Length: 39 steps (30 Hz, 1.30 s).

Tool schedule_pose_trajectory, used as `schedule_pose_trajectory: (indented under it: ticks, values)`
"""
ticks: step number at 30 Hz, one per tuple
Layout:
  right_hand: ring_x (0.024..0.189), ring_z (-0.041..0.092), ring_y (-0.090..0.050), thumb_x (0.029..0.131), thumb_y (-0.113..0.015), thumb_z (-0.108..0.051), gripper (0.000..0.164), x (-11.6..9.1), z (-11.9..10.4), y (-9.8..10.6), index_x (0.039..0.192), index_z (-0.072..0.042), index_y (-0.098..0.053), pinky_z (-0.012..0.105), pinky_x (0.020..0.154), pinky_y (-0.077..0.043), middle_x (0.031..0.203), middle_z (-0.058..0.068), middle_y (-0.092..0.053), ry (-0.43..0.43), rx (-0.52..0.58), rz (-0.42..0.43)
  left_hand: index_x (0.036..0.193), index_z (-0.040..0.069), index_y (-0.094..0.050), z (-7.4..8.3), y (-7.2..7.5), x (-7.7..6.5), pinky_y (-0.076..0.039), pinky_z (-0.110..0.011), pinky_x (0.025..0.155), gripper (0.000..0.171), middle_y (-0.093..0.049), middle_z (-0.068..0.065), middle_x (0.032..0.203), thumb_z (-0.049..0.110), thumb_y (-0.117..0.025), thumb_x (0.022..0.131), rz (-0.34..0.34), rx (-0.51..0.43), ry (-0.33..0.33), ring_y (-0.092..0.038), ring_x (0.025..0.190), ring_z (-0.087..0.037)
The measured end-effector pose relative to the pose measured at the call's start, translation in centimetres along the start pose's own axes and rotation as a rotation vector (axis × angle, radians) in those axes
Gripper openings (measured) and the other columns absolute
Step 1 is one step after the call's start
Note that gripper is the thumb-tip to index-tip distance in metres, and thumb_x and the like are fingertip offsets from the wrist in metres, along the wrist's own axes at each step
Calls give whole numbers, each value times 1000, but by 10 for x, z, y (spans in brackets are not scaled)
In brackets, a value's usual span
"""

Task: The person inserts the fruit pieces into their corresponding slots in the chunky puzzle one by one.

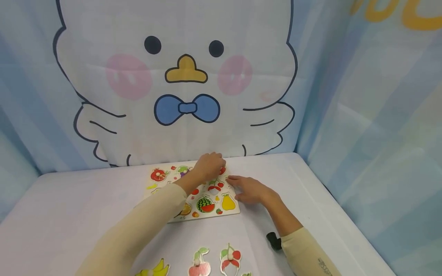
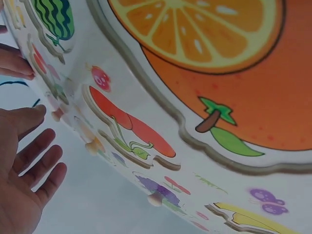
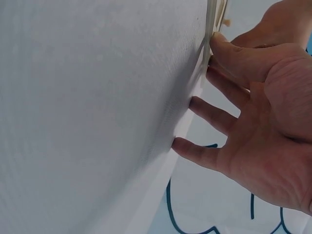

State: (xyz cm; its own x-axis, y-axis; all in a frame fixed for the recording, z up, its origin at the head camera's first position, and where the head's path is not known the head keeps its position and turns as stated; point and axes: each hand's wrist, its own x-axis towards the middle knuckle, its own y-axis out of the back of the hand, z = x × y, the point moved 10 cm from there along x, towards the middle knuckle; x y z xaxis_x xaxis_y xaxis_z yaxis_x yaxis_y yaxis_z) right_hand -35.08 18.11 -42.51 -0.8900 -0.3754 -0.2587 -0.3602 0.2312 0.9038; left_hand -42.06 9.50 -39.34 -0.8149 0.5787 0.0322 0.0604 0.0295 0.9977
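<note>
A white fruit puzzle board lies flat near the back of the table. My left hand reaches over its upper right part, fingertips at a red fruit picture. In the left wrist view its thumb is beside a small knob, and the other visible fingers are loosely extended. At the board's right edge, my right hand has its fingers spread; in the right wrist view, thumb and index fingertip meet the edge. Pear, watermelon and pomegranate show on the board; the left forearm hides part of it.
Loose pieces lie at the front: bananas, a red fruit with leaves and a red cherry-like piece. A small black object sits beside the right sleeve. Behind the table hangs a cloth backdrop with a cartoon bird.
</note>
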Motion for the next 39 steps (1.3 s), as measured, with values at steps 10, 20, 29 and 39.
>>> schedule_pose_trajectory:
  ticks: [10, 20, 29, 39]
  values:
    - [152, 34, -41, 97, -73, -16, 66, -1, -2, 1, 157, -20, -48, 55, 121, -36, 167, 1, -39, 16, -1, -1, 126, 21, -75, 3, 5, -17, -53, -34, 92, 29, -71, 0, 109, 25, -75, 97, -20, -36, -5, -58, 95, -18]
    - [152, 34, -41, 97, -72, -15, 64, 2, 0, 1, 157, -18, -49, 55, 122, -35, 167, 1, -40, 14, -21, 2, 117, 17, -78, 7, 18, -55, -58, -30, 84, 20, -77, 2, 111, 21, -74, 98, 7, -222, -56, -67, 91, -15]
    - [152, 33, -40, 96, -74, -15, 65, 1, -1, 0, 156, -19, -50, 55, 121, -36, 166, 1, -41, 1, -5, 8, 112, 16, -80, 5, 21, -90, -56, -29, 83, 17, -78, 2, 107, 21, -77, 96, 53, -266, -83, -65, 88, -13]
    - [153, 34, -39, 96, -74, -16, 65, 1, -2, 1, 156, -18, -49, 56, 122, -35, 167, 3, -40, 13, -22, 14, 105, 17, -81, 1, 27, -127, -52, -25, 71, 13, -76, 5, 94, 21, -80, 92, 64, -245, -78, -61, 78, -9]
